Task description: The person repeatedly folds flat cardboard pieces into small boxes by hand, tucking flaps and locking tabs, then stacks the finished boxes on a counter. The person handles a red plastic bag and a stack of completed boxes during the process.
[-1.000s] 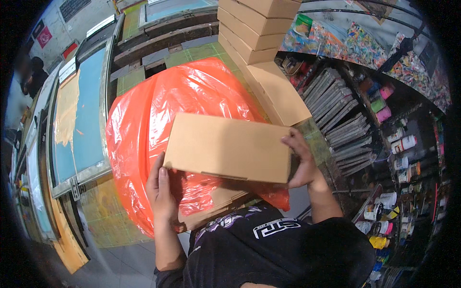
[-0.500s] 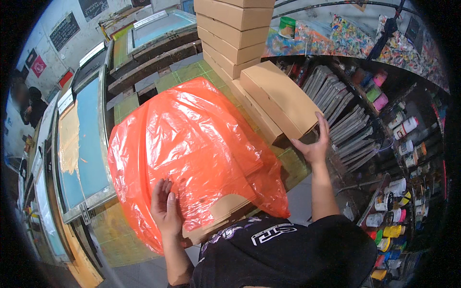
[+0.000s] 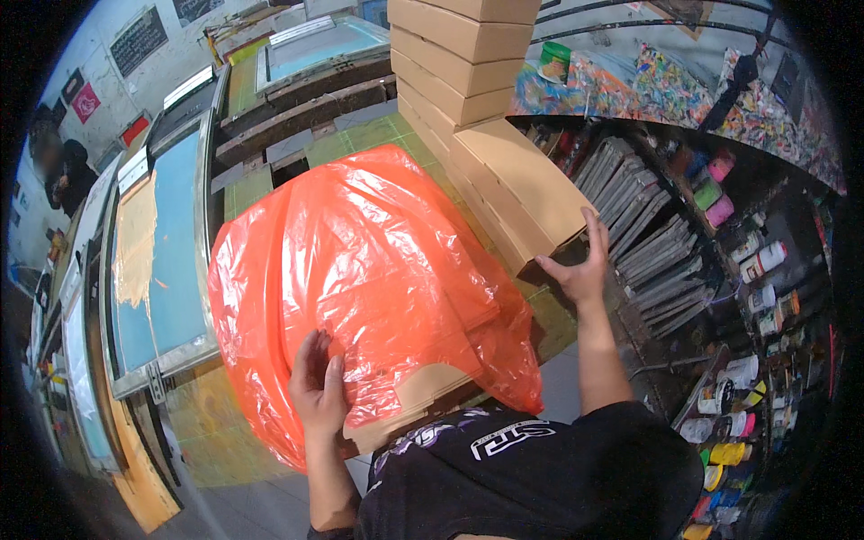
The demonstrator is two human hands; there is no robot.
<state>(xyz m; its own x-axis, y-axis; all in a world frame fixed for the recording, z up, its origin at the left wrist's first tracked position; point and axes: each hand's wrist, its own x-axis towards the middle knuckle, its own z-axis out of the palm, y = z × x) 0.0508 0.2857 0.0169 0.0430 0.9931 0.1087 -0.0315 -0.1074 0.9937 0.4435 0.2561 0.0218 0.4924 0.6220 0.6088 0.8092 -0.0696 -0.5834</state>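
A shiny orange-red plastic bag (image 3: 360, 261) covers most of the work surface in front of me. Bare brown cardboard (image 3: 434, 382) shows at its near edge. Over the bag's near left part, my left hand (image 3: 319, 391) is open, with fingers loosely extended and nothing held; contact with the plastic is unclear. My right hand (image 3: 580, 270) spans the near end of a long cardboard box (image 3: 526, 180), thumb at its left corner and fingers at its right. That box lies on top of another, beside the bag's right edge.
Behind the bag rises a tall stack of cardboard boxes (image 3: 463, 54). Framed printing screens (image 3: 175, 261) stand at left. Racked flat panels (image 3: 643, 207) and several paint containers (image 3: 733, 396) line the right side. Another person (image 3: 67, 175) stands far left.
The long box has shifted left with my right hand and sits more squarely over the box below. My left hand stays over the bag. The whole view has tilted slightly.
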